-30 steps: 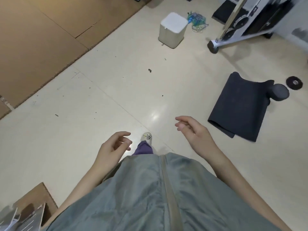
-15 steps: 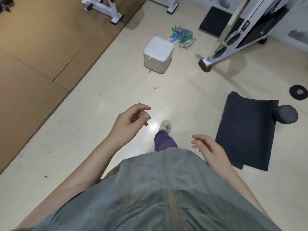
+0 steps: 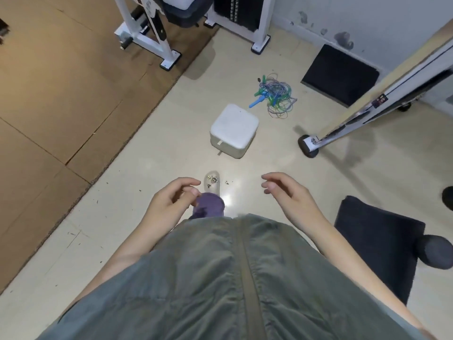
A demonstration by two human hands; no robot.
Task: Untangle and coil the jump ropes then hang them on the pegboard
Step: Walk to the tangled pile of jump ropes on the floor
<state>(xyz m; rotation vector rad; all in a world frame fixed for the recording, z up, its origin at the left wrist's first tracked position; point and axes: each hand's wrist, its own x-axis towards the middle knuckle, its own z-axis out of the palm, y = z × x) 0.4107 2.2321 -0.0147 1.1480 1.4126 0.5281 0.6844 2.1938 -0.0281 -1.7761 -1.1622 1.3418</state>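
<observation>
Your left hand (image 3: 171, 204) and right hand (image 3: 289, 195) hung loosely curled and empty at mid-frame. The ropes (image 3: 275, 94) lay tangled on the floor (image 3: 152, 153), upper centre, just beyond the white box (image 3: 234, 130).

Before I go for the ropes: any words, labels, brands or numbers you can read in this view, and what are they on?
No text can be read.
Small dark sticker on the slanted white frame bar: marks too blurred to read.
Markings on the white machine upright: too blurred to read.
White box, tangled jump ropes, dark mat: no lettering visible.
</observation>
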